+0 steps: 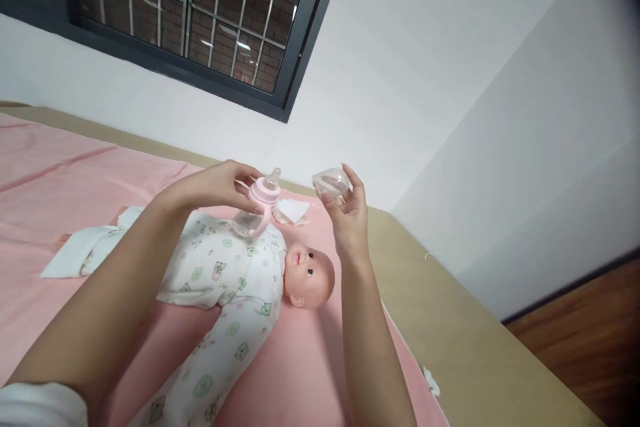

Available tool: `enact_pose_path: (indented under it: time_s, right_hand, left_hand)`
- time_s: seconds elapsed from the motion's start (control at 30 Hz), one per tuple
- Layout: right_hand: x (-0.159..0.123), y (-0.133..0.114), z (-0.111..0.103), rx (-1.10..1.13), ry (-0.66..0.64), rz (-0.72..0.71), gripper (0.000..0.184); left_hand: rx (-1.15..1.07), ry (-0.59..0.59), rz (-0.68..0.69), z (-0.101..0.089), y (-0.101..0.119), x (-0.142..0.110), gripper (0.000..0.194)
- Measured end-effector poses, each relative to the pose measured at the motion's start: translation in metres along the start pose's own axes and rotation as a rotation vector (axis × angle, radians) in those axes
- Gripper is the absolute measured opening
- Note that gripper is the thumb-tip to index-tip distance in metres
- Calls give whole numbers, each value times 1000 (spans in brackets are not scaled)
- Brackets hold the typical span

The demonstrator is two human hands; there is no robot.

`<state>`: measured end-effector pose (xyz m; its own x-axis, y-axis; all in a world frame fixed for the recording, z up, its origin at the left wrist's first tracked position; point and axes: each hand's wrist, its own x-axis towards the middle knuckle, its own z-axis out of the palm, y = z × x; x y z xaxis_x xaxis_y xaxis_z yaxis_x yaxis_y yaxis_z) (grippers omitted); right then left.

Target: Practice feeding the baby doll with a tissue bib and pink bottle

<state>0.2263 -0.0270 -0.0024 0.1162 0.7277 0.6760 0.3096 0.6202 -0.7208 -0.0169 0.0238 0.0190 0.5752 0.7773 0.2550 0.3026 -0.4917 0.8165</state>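
My left hand (pixel 235 185) is closed round a baby bottle (pixel 263 192) with a pink collar, a pink handle and a clear teat pointing up. The bottle is held above the chest of a baby doll (pixel 310 275), which lies on its back in a white suit with animal prints. To the right, my right hand (pixel 349 213) grips a clear, dome-shaped bottle cap (pixel 331 182) between thumb and fingers, raised above the doll's head. Cap and bottle are apart.
A pink sheet (pixel 295 360) covers much of the wooden table (pixel 425 280). Beyond the doll lies a white tissue packet (pixel 291 211). A crumpled white scrap (pixel 431 381) sits at the sheet's right edge. A wall and a barred window (pixel 200 13) stand behind.
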Motion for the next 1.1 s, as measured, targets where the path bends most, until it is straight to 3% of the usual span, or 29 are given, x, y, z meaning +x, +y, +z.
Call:
enact_pose_path:
  time_s: [0.1,0.23,0.47,0.67,0.8,1.1]
  right_hand:
    - [-12,-20,18,40,-46,-38,75]
    - [-17,-22,26,71,-142,-21,72]
    - [-14,-7,23,73,-296,50,75]
    - [-13,-6,20,61,-350,42,82]
    - [-13,-9,17,76,-350,39,73]
    - [-12,-13,12,-13,-385,71,63]
  left_hand:
    - [51,-90,63,12,10,-1,48]
    - [74,-139,128,22,10,3,44]
    - [36,-130,131,26,6,8,49]
    - [-13,-97,158,26,6,9,50]
    - [-47,-72,131,27,5,9,59]
    - [-58,-75,154,29,0,12,58]
